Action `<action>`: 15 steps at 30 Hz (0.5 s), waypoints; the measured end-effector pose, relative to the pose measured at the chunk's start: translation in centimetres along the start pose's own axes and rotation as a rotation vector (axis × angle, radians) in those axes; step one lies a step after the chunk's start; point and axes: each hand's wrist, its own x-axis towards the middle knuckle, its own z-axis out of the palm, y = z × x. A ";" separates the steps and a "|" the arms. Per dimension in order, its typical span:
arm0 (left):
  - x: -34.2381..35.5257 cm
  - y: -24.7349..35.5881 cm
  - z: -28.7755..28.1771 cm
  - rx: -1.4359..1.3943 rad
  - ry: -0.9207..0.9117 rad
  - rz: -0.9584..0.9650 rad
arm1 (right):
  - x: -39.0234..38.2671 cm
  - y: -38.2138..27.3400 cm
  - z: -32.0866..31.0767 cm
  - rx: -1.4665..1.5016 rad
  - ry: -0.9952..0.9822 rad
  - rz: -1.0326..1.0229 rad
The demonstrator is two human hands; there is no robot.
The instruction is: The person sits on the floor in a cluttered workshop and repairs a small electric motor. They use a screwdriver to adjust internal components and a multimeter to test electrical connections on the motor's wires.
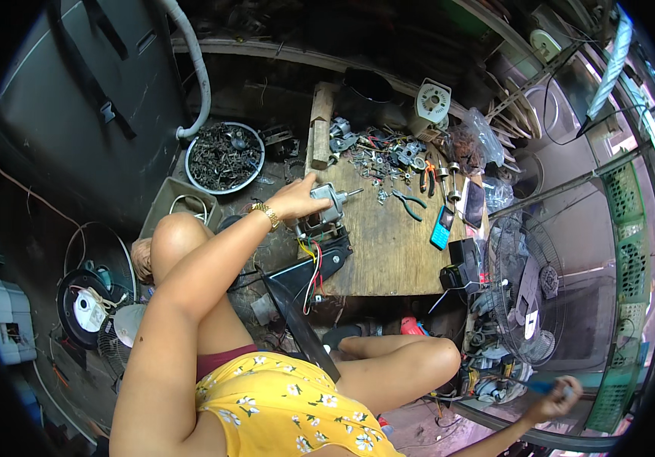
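- Steadying the fan motor (329, 199) looks like the step in hand: it sits at the left edge of the wooden bench top (384, 266), its shaft pointing to the right, above a black plastic fan part (333, 257).
- The left hand (295, 200) is partly closed, thumb and fingers spread around the motor's left side, and has hold of it.
- Coloured lead wires (317, 266) in yellow, red and white hang loose below the motor; where each ends is hard to make out.
- The right hand (556, 400) is well apart from the motor, low at the far right, with its fingers curled. A blue blur shows beside them; I cannot tell whether it is a tool in the grip.
- As I judge it, the next move calls for the left hand to keep the motor from tipping while the right hand comes in over the bench, clear of the loose wires.
- Beyond the motor lie small metal parts (377, 162), with 2 hand tools near them: orange-handled pliers (428, 177) and dark-handled cutters (409, 206).
- Farther right are a blue keypad phone (442, 227) and a wire fan guard (526, 286).
- Behind and to the left stands a round bowl (228, 191) full of small dark pieces.
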 end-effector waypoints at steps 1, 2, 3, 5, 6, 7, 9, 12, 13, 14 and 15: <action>-0.1 0.1 -0.1 -0.002 -0.013 -0.002 | 2.6 -1.7 -0.6 0.093 0.153 -0.048; -0.3 0.5 -0.2 0.001 -0.025 0.000 | 5.1 -3.2 -1.2 0.178 0.304 -0.106; -0.4 0.8 -0.4 0.006 -0.033 0.002 | 7.6 -6.2 -1.1 0.245 0.424 -0.083; -0.5 0.5 -0.5 0.006 -0.016 -0.019 | 10.9 -9.5 0.0 0.424 0.510 -0.089; -0.8 0.9 -0.8 0.002 -0.029 -0.023 | 12.2 -11.3 1.1 0.529 0.544 -0.092; -0.9 1.2 -1.1 -0.003 -0.044 -0.029 | 13.3 -13.5 2.6 0.673 0.549 -0.096; -0.8 0.9 -0.7 -0.007 -0.011 -0.038 | 13.7 -15.4 6.5 1.131 0.398 -0.045; -0.6 1.5 -0.2 -0.003 -0.014 -0.017 | 12.6 -20.4 14.5 1.344 0.324 -0.022; -0.9 0.8 -0.6 0.006 0.011 -0.036 | 12.0 -21.3 17.4 1.300 0.291 -0.058; -0.8 0.7 -0.5 0.010 0.015 -0.032 | 11.3 -22.6 18.9 1.286 0.287 -0.029; -0.8 0.7 -0.5 0.006 0.011 -0.031 | 10.7 -23.7 19.8 1.298 0.293 -0.001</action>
